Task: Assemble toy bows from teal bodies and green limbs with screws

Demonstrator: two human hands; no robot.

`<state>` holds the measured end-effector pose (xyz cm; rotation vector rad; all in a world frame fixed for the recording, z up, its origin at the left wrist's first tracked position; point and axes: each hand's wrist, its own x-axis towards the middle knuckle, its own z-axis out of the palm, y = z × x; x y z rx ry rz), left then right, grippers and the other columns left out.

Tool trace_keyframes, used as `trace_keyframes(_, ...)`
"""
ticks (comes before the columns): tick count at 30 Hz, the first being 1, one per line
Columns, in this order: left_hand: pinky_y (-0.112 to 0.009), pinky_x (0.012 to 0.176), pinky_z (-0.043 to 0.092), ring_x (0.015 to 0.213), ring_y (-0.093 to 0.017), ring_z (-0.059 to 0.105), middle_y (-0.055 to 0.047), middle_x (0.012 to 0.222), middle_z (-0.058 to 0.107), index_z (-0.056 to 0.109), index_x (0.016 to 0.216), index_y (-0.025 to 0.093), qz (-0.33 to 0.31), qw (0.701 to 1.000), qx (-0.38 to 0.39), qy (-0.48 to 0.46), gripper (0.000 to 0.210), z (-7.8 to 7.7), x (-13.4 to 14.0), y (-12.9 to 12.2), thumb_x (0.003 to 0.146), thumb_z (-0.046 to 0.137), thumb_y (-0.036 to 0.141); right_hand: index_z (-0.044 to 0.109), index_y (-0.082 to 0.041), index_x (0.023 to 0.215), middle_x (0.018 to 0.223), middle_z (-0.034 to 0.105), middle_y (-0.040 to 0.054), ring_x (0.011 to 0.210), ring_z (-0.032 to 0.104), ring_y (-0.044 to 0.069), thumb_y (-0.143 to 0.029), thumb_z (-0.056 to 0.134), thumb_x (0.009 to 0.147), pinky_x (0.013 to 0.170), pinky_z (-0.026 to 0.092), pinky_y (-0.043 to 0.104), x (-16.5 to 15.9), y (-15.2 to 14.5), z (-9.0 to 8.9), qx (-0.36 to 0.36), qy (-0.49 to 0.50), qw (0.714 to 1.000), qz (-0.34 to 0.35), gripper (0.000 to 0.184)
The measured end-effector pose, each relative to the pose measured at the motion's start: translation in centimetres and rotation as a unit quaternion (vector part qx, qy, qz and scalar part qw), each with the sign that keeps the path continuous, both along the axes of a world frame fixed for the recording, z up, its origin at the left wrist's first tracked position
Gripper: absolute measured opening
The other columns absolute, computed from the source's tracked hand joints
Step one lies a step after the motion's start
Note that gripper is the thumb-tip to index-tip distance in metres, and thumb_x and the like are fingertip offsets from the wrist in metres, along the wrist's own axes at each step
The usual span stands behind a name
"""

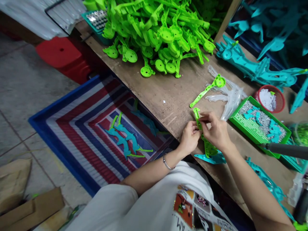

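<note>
Green part (197, 117) between bent fingers (209, 116)

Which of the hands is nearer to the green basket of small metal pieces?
Right. The right hand is at the green part, between the left hand and the green basket; the left hand, at the same part, is farther from the basket.

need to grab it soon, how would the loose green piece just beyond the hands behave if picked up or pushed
The loose green piece is probably light and fairly stiff: it looks like slim moulded plastic with a nearly straight arm. Pushed, it would likely swivel or slide rather than roll, since it seems to lie flat.
</note>
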<state>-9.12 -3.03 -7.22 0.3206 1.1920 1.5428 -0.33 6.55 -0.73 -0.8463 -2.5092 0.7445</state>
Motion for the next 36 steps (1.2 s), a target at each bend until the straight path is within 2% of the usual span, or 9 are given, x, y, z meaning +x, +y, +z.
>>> trace_keyframes(7,-0.019,0.067,0.048,0.078,-0.011,0.064,-0.001,0.091,0.068,0.054,0.107,0.018,-0.002,1.000,0.000,0.013,0.030,0.0,0.0,-0.1,0.080,0.064,0.010,0.053,-0.024,0.112,0.097,0.079,0.0042,0.090,0.077,0.021,-0.011,0.057,0.087,0.079,0.058,0.033,-0.1,0.2,-0.7,-0.001,0.001,1.000,0.013,0.028)
trace_keyframes(14,-0.021,0.071,0.051,0.080,-0.012,0.066,-0.003,0.095,0.070,0.055,0.108,0.019,-0.005,1.000,-0.005,0.010,0.030,0.2,-0.1,-0.2,0.081,0.067,0.013,0.051,-0.024,0.116,0.092,0.079,0.0037,0.078,0.077,0.021,-0.015,0.057,0.089,0.067,0.055,0.029,-0.2,-0.4,-0.1,0.000,-0.019,0.999,-0.036,0.029)
trace_keyframes(20,-0.021,0.073,0.051,0.087,-0.014,0.068,-0.003,0.096,0.072,0.057,0.107,0.019,0.004,1.000,-0.008,0.024,0.031,0.1,-0.2,-0.1,0.080,0.065,0.009,0.053,-0.022,0.120,0.091,0.077,0.0067,0.076,0.073,0.022,-0.018,0.049,0.097,0.062,0.050,0.028,1.1,-1.2,-1.1,0.117,-0.106,0.987,0.010,0.024)
trace_keyframes(22,-0.022,0.076,0.052,0.087,-0.014,0.068,-0.003,0.093,0.072,0.058,0.104,0.019,0.007,0.999,-0.010,0.040,0.029,0.4,-0.2,-0.2,0.079,0.065,0.008,0.054,-0.021,0.121,0.088,0.075,0.0074,0.076,0.071,0.022,-0.015,0.044,0.099,0.065,0.050,0.029,1.3,-1.9,-1.1,0.161,-0.141,0.976,0.043,0.025)
trace_keyframes(26,-0.023,0.078,0.052,0.085,-0.014,0.069,-0.002,0.090,0.072,0.058,0.099,0.019,0.027,0.997,-0.005,0.075,0.023,0.8,-0.1,-0.4,0.080,0.066,0.010,0.057,-0.018,0.120,0.095,0.073,0.0123,0.085,0.070,0.024,-0.010,0.043,0.098,0.075,0.054,0.031,0.9,-3.3,-0.3,0.218,-0.194,0.952,0.095,0.027)
trace_keyframes(29,-0.023,0.078,0.052,0.086,-0.014,0.069,-0.002,0.092,0.072,0.057,0.101,0.018,0.035,0.997,-0.009,0.068,0.023,0.7,-0.1,-0.4,0.081,0.067,0.013,0.060,-0.020,0.113,0.093,0.074,0.0107,0.083,0.071,0.023,-0.010,0.047,0.097,0.070,0.054,0.030,0.5,-3.1,-0.1,0.183,-0.199,0.959,0.087,0.023)
trace_keyframes(32,-0.024,0.077,0.054,0.086,-0.014,0.071,-0.003,0.094,0.073,0.054,0.105,0.018,0.014,0.999,-0.017,0.028,0.027,0.7,-0.2,-0.3,0.081,0.068,0.015,0.059,-0.021,0.119,0.096,0.077,0.0067,0.081,0.073,0.020,-0.012,0.050,0.095,0.069,0.056,0.027,1.0,-1.6,-0.5,0.068,-0.104,0.991,0.057,0.026)
trace_keyframes(34,-0.025,0.076,0.055,0.084,-0.014,0.072,-0.004,0.098,0.073,0.052,0.107,0.018,-0.005,1.000,-0.017,-0.003,0.030,0.9,-0.3,-0.2,0.083,0.068,0.017,0.059,-0.022,0.122,0.106,0.078,0.0056,0.088,0.076,0.018,-0.015,0.052,0.095,0.078,0.059,0.028,1.7,-0.4,-0.8,-0.006,-0.014,1.000,0.004,0.030)
trace_keyframes(36,-0.026,0.074,0.056,0.084,-0.015,0.074,-0.006,0.103,0.074,0.050,0.108,0.019,-0.018,0.999,-0.022,-0.019,0.030,1.2,-0.3,-0.2,0.084,0.067,0.018,0.063,-0.022,0.118,0.109,0.078,0.0053,0.092,0.076,0.019,-0.017,0.053,0.094,0.083,0.060,0.031,2.4,0.3,-0.9,-0.050,0.031,0.996,-0.061,0.026)
